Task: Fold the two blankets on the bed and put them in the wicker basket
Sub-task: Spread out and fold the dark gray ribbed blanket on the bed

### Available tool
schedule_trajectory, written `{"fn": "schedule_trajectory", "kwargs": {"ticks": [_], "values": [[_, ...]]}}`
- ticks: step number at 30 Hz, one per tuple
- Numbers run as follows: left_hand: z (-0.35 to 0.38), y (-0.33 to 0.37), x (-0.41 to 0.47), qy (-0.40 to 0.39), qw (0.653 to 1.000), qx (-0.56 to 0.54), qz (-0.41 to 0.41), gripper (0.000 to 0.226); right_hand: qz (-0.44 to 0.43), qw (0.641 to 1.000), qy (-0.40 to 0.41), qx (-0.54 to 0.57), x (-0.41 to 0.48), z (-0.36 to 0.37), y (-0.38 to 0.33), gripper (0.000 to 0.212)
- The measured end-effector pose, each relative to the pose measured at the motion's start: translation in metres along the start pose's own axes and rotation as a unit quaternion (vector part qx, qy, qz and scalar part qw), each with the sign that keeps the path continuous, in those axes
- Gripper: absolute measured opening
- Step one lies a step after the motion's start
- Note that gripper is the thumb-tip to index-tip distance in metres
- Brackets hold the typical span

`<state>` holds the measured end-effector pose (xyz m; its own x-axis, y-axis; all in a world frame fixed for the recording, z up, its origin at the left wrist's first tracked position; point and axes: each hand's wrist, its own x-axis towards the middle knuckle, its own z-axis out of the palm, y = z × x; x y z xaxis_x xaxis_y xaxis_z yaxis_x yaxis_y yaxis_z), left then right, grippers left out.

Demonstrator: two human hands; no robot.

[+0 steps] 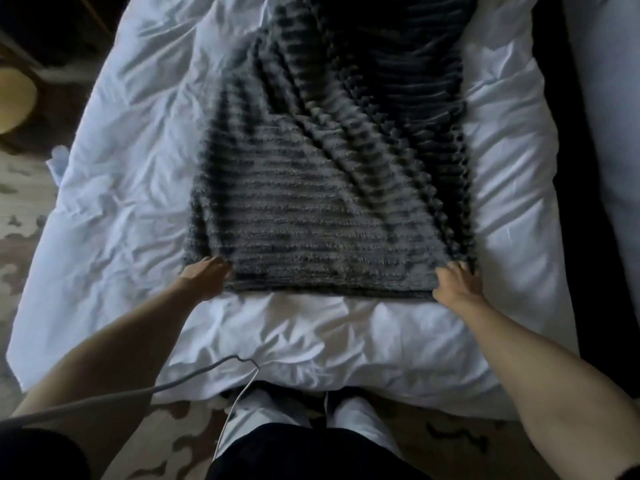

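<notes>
Now, my left hand (207,277) gripping the near left corner of the grey ribbed blanket (311,202), my right hand (457,280) gripping its near right corner, blanket stretched lengthwise down the middle of the white-covered bed (121,168)

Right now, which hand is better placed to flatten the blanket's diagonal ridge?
Probably the right hand: the ridge on the gray blanket ends beside it; the left hand grips the opposite, flat corner.

A grey cable (194,374) dangles above the patterned rug (24,237).
</notes>
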<state>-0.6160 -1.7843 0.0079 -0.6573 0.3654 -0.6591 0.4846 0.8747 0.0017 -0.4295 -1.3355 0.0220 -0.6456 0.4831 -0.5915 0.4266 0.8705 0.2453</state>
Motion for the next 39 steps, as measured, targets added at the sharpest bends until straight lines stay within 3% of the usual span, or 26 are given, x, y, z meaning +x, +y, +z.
{"fn": "schedule_trajectory", "kwargs": {"ticks": [3,6,12,17,19,24,31,35,39], "values": [[-0.001,0.022,0.001,-0.004,0.997,0.047,0.065,0.054,-0.088,0.996,0.016,0.004,0.0,0.007,-0.019,0.052],[0.015,0.044,0.005,-0.026,0.995,0.065,0.074,0.066,-0.142,0.99,-0.01,0.024,0.004,0.021,-0.043,0.08],[0.054,0.064,0.028,0.03,0.995,0.078,0.056,0.091,-0.166,0.985,0.01,-0.039,0.011,0.062,-0.089,0.102],[0.069,0.046,0.055,0.186,0.975,0.063,0.102,0.063,-0.095,0.988,0.125,-0.004,0.031,0.086,-0.092,0.08],[0.071,0.028,0.055,0.21,0.97,0.052,0.114,0.057,-0.052,0.988,0.142,0.018,0.038,0.088,-0.079,0.08],[0.077,-0.002,0.025,0.185,0.982,-0.036,-0.026,0.049,-0.061,0.99,0.125,0.035,0.019,0.084,-0.055,0.064],[0.066,-0.012,-0.024,0.201,0.976,-0.02,0.078,0.053,-0.068,0.991,0.108,0.031,-0.048,0.059,-0.06,0.072],[0.073,-0.015,-0.064,0.209,0.97,0.0,0.126,0.072,-0.101,0.994,0.043,-0.028,-0.094,0.059,-0.049,0.078],[0.101,-0.01,-0.124,0.171,0.975,0.014,0.144,0.072,-0.128,0.989,-0.008,-0.077,-0.147,0.079,-0.025,0.079]]}}
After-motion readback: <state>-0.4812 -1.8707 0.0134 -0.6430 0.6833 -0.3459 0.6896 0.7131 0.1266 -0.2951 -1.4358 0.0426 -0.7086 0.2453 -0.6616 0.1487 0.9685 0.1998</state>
